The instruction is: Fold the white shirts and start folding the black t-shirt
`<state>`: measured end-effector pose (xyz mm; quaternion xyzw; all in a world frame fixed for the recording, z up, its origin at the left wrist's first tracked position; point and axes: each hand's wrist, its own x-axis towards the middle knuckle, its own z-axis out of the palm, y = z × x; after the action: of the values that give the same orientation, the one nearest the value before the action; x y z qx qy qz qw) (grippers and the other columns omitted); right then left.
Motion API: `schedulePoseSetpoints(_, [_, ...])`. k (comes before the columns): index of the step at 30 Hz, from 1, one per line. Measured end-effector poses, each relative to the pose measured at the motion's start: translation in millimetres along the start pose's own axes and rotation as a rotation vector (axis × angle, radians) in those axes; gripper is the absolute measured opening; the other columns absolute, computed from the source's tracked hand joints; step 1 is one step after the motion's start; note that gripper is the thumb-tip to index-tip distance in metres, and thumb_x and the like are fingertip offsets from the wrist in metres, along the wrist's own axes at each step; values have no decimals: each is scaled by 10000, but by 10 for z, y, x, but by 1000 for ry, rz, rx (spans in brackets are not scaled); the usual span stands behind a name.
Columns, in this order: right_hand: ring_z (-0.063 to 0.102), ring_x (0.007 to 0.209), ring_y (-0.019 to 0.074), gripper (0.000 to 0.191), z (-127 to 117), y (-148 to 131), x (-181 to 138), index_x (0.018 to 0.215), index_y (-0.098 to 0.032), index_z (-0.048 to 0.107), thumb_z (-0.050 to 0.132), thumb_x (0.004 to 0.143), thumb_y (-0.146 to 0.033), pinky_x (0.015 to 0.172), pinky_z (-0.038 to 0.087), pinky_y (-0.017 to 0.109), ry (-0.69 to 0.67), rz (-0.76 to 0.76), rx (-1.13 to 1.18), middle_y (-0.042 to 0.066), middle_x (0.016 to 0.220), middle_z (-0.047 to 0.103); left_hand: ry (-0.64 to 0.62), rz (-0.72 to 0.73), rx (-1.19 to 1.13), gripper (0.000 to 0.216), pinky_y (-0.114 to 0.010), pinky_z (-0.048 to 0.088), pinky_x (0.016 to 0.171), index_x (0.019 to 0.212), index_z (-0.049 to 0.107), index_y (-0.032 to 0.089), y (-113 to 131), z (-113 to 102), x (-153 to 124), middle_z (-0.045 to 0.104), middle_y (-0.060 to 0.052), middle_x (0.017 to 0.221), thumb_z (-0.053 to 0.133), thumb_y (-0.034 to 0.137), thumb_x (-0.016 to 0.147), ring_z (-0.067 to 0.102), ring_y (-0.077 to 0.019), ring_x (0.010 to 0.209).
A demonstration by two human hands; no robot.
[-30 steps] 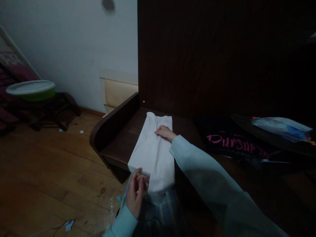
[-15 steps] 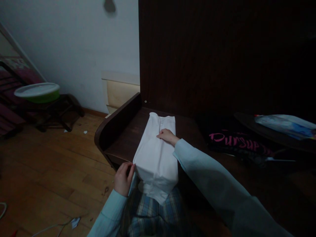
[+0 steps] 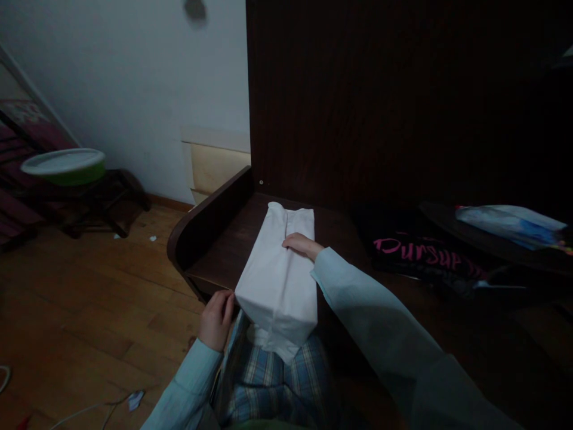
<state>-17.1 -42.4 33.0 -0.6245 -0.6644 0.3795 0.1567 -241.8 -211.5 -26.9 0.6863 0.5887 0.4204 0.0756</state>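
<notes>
A white garment [image 3: 268, 275] lies lengthwise on the dark wooden bench [image 3: 224, 254], its near end dropping over the bench's near edge toward the plaid-covered lap [image 3: 264, 382]. It looks light and limp, likely to crease rather than break, and its near end would probably slide if let go. The right hand [image 3: 303, 243] rests over its middle, thumb and fingers drawn together on the lengthwise fold. The left hand [image 3: 218, 319] is at the near left corner, thumb and forefinger nearly together and seeming to pinch the fabric's edge. The corners and the central fold look like the best holds, as a grip at one point alone would probably let the rest sag. On the left, a strip of bare bench separates the cloth from the raised side rail [image 3: 179, 236]; at the far end, the upright back panel [image 3: 380, 107] limits reach. To the right, past a dark gap, lies black fabric with pink lettering [image 3: 416, 254], with a plastic packet [image 3: 505, 224] beyond. Most open room is on the near left, above the wooden floor [image 3: 111, 310].
</notes>
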Motion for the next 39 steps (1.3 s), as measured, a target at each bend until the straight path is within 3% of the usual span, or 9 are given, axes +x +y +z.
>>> schedulePoseSetpoints(10, [418,491,83,108,19,22,21,511,-144,529,559,612,-121,486,293,207,15,19,107,-39,484,462,-93,-35,-122,293,-291,479,667,746,606,168,2,-75,70,634,-60,730,433,400,793,591,-181,705])
schedulePoseSetpoints(14, [394,467,71,162,-21,-4,-9,472,-149,491,565,608,-103,479,287,200,-10,22,164,-55,453,434,-147,-182,-314,322,-271,481,660,725,603,177,-86,-159,130,641,-39,720,471,469,750,592,-173,710])
schedulePoseSetpoints(17, [391,461,66,158,-41,-17,-30,495,-154,487,549,632,-106,485,303,189,-29,24,214,-65,454,428,-83,-332,-405,374,-259,481,605,694,581,176,-194,-167,161,619,-21,657,489,538,705,579,-164,651])
schedulePoseSetpoints(20, [418,478,68,144,-33,-16,-44,525,-155,503,529,662,-120,509,332,182,-43,24,254,-58,478,461,-26,-369,-380,381,-263,476,576,680,567,175,-256,-127,151,589,-14,617,488,547,694,561,-159,612])
schedulePoseSetpoints(25, [438,516,74,161,2,19,-49,550,-143,554,600,665,-245,537,331,194,-44,-18,237,-41,519,507,172,-228,-145,254,-262,464,583,741,564,175,-60,-62,36,566,-23,690,484,416,759,551,-154,651])
schedulePoseSetpoints(29, [402,489,70,201,-3,22,-57,542,-138,564,621,648,-299,508,293,206,-80,-25,139,-55,481,471,35,-16,-140,203,-265,469,626,783,586,180,236,44,-99,595,-30,730,480,352,799,567,-154,690])
schedulePoseSetpoints(35, [389,473,65,218,-23,-2,-82,521,-137,544,602,667,-289,498,286,209,-96,-3,153,-54,477,465,-27,-8,-148,234,-285,472,597,763,592,171,395,299,-236,595,-32,670,511,390,786,561,-160,627])
schedulePoseSetpoints(39, [397,477,67,219,-23,18,-64,525,-135,564,611,662,-300,510,302,207,-86,-5,150,-52,476,475,-79,-8,-172,196,-286,465,611,697,571,184,425,317,-231,591,-38,684,477,327,794,556,-162,654])
